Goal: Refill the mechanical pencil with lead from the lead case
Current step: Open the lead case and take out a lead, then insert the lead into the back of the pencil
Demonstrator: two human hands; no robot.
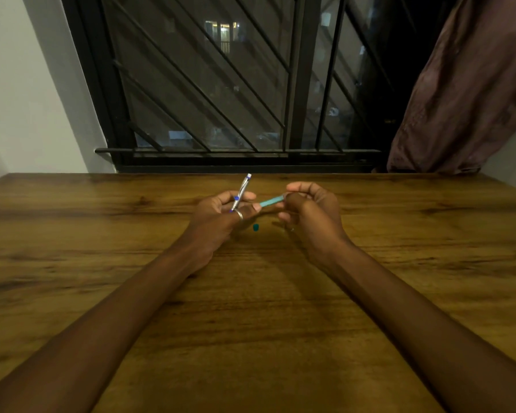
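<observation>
My left hand [221, 217] grips a silver mechanical pencil [242, 190] with blue accents, held nearly upright with its top end leaning away toward the window. My right hand [307, 210] holds a slim teal lead case [272, 201] by its right end, lying almost level and pointing left toward my left thumb. The case's free end is close to my left fingertips. A small teal cap [255, 227] lies on the wooden table [251, 293] just below and between the hands. No loose lead is visible.
The wooden table spans the whole view, its far edge running under a dark barred window [221, 84]. A brown curtain [465, 93] hangs at the back right, and a white wall [18, 99] stands at the left.
</observation>
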